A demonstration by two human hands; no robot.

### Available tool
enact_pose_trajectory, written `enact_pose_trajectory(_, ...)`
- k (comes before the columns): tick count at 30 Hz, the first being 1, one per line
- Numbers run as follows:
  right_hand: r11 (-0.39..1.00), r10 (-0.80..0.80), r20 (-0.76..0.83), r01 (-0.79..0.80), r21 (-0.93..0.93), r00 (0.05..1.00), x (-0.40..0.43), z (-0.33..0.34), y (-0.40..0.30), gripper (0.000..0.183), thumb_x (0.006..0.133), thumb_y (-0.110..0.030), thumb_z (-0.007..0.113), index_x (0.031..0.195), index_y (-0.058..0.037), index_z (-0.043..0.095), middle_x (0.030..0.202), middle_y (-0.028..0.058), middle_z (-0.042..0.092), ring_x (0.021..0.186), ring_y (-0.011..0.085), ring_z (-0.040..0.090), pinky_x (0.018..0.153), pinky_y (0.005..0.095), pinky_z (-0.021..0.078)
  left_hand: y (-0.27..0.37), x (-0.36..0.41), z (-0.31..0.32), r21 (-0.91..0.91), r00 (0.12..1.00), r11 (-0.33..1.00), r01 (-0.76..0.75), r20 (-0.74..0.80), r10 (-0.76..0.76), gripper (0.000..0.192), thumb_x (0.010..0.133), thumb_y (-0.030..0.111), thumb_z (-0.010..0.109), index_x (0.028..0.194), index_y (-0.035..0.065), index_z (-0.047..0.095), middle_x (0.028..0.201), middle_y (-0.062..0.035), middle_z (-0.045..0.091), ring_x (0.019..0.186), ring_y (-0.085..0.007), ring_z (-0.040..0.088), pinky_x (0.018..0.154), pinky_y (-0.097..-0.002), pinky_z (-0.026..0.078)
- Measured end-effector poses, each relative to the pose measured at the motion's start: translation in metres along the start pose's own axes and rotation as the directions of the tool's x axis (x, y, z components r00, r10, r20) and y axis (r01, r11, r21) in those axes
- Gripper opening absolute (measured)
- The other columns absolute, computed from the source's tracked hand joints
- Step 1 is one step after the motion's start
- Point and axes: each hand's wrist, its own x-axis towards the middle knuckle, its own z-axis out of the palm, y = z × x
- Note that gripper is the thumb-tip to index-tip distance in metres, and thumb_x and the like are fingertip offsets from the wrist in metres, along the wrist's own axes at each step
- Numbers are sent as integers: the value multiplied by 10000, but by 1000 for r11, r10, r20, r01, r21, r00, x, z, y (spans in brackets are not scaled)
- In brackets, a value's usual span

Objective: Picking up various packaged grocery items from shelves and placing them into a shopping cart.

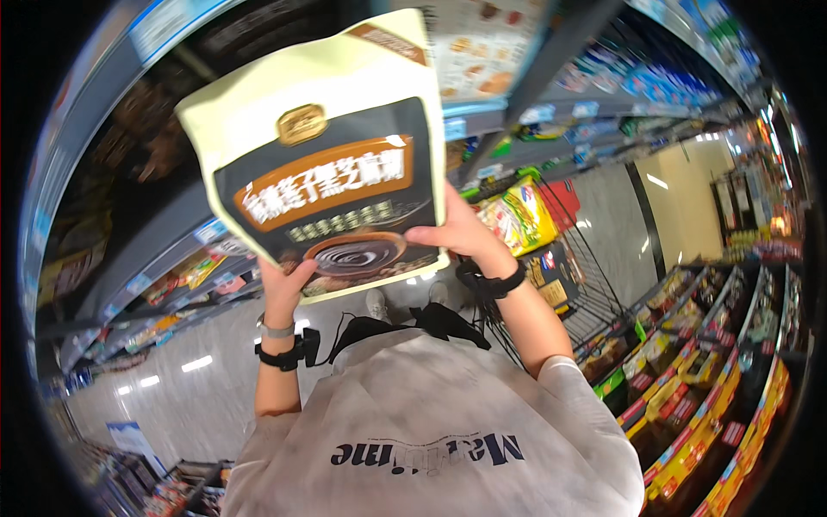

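A large cream and black food pouch (pixel 310 187) is held up in front of me, its printed front facing me. The print shows a bowl of dark paste and bears writing. My left hand (pixel 287 287) grips the lower left corner, thumb on the front. On the lower right edge, my right hand (pixel 455 226) has its thumb across the front as well; the fingers of both hands are hidden behind the pouch. Beyond my right forearm stands a wire shopping cart (pixel 591 284). In it lie a yellow and green food bag (pixel 526 216) and a black package (pixel 552 278).
Store shelves (pixel 387 116) with price tags run along the far side and left. Tiered bins of packaged snacks (pixel 691 381) stand at the right. A blue and white sign (pixel 136 446) and more packaged goods are at the lower left, beyond grey floor (pixel 161 400).
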Motion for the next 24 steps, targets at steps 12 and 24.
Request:
enact_pose_trajectory(12,998,-26,-216,37,46,976,-107,-94,0,957,653,-95,866,1437,-21,321,1361,74,477,1255,160,429,1066,312,345,-29,-21,109,68,967,997,-24,255,6,771,726,88,796,1359,-20,369,1250,-104,539,1130,-210,543,973,-333,443)
enact_pose_trajectory(24,867,196,-726,229,443,659,-238,-225,50,439,887,-122,640,1282,13,506,1186,106,628,1038,200,632,913,321,519,-4,1,309,246,728,955,-168,684,-48,782,872,141,696,1490,50,226,1399,-186,448,1241,-276,508,1012,-397,424)
